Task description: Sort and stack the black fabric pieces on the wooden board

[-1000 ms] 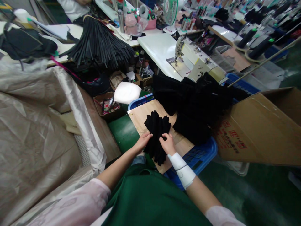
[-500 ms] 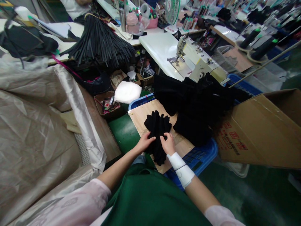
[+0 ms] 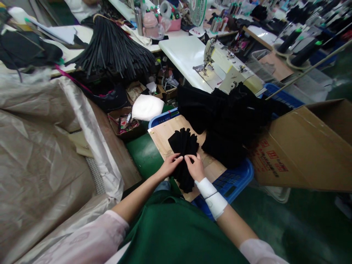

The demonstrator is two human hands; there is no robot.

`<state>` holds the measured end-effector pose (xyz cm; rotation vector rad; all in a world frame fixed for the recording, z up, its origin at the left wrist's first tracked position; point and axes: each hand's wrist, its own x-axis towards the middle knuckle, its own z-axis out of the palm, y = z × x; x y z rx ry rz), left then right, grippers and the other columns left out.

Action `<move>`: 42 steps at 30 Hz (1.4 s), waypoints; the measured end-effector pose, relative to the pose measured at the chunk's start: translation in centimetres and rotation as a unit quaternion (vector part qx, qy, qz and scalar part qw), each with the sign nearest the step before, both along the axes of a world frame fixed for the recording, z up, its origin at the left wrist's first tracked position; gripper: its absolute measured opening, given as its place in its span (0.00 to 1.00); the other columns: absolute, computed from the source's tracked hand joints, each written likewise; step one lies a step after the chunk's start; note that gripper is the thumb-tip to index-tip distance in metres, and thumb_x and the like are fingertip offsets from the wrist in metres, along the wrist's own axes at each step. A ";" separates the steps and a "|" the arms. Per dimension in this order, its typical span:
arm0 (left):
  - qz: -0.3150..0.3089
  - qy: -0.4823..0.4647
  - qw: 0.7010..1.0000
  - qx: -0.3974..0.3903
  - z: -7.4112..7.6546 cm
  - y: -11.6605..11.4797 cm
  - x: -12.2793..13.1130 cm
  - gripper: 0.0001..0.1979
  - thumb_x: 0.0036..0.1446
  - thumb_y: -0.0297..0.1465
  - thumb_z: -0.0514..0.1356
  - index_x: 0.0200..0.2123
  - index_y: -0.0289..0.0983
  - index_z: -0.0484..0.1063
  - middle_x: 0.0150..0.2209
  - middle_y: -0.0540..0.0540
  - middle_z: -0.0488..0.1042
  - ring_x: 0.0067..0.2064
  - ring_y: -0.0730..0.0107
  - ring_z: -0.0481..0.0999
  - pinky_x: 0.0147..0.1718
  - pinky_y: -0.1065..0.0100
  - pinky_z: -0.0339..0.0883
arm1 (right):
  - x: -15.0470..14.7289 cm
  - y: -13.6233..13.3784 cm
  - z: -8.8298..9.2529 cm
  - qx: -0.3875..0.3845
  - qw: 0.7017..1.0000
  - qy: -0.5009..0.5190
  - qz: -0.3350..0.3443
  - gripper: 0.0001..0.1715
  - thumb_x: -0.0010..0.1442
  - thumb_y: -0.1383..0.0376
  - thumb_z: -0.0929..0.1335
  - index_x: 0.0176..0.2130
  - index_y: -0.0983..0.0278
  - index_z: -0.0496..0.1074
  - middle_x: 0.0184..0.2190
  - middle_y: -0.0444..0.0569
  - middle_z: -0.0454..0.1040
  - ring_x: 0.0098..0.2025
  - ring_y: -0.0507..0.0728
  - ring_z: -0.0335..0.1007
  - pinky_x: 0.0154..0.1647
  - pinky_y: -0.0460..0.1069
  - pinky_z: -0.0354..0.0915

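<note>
A bundle of black fabric pieces (image 3: 184, 141) with jagged, fanned edges lies over a light wooden board (image 3: 161, 132). My left hand (image 3: 171, 165) grips the bundle's middle from the left, thumb and fingers pinched on it. From the right, my right hand (image 3: 194, 165), with a white wrap at the wrist, pinches the same bundle; the two thumbs are close together. Under the board is a blue basket (image 3: 243, 179). More black fabric (image 3: 222, 113) is heaped on the basket, right of and beyond the bundle.
A cardboard box (image 3: 305, 146) stands at the right. Beyond the heap is a sewing machine (image 3: 231, 66) on a white table (image 3: 184, 55). Black strips (image 3: 112, 47) hang off a table at the upper left. A large beige-covered bin (image 3: 41, 165) fills the left side.
My hands have moved closer together on the bundle, and its folds are bunched more narrowly, with one corner spread out to the left. The view has shifted slightly.
</note>
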<state>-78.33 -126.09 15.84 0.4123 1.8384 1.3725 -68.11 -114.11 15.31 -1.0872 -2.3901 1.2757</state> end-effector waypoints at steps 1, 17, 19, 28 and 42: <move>0.003 -0.001 1.000 0.000 0.1 0.1 0.1 0.21 0.57 0.43 0.58 0.47 0.35 0.75 0.48 0.42 0.78 0.48 0.57 0.76 0.51 0.60 0.69 | -0.2 -0.1 0.2 -0.006 1.000 -0.003 -0.006 0.18 0.59 0.52 0.66 0.37 0.61 0.78 0.50 0.55 0.68 0.54 0.62 0.66 0.59 0.55 0.60; -0.005 0.008 1.000 -0.002 -0.4 0.4 0.4 0.26 0.49 0.39 0.67 0.50 0.33 0.73 0.48 0.39 0.76 0.44 0.60 0.76 0.45 0.60 0.71 | -1.4 0.0 1.9 0.001 0.996 -0.091 -0.009 0.24 0.58 0.46 0.66 0.35 0.62 0.79 0.56 0.59 0.66 0.56 0.65 0.66 0.59 0.56 0.59; 0.004 0.006 1.000 -0.008 -0.5 0.4 0.4 0.26 0.48 0.38 0.67 0.49 0.33 0.73 0.48 0.39 0.76 0.44 0.60 0.76 0.46 0.60 0.70 | -1.3 0.0 1.7 0.002 0.996 -0.090 -0.001 0.22 0.59 0.49 0.65 0.36 0.62 0.79 0.55 0.58 0.67 0.56 0.64 0.67 0.59 0.55 0.60; 0.069 -0.163 0.983 0.052 -0.1 -0.6 0.3 0.19 0.54 0.40 0.62 0.46 0.36 0.77 0.45 0.44 0.79 0.51 0.56 0.75 0.55 0.58 0.66 | -0.9 0.3 0.4 -0.002 0.999 -0.049 0.005 0.23 0.64 0.54 0.60 0.36 0.63 0.79 0.53 0.58 0.69 0.55 0.61 0.68 0.58 0.54 0.61; 0.025 -0.071 0.997 0.021 -0.6 -0.2 0.6 0.23 0.44 0.25 0.62 0.47 0.34 0.71 0.38 0.47 0.78 0.43 0.61 0.77 0.45 0.61 0.73 | -1.1 0.2 0.8 -0.003 0.998 -0.056 -0.005 0.22 0.63 0.53 0.60 0.32 0.62 0.77 0.52 0.55 0.69 0.54 0.61 0.68 0.58 0.54 0.61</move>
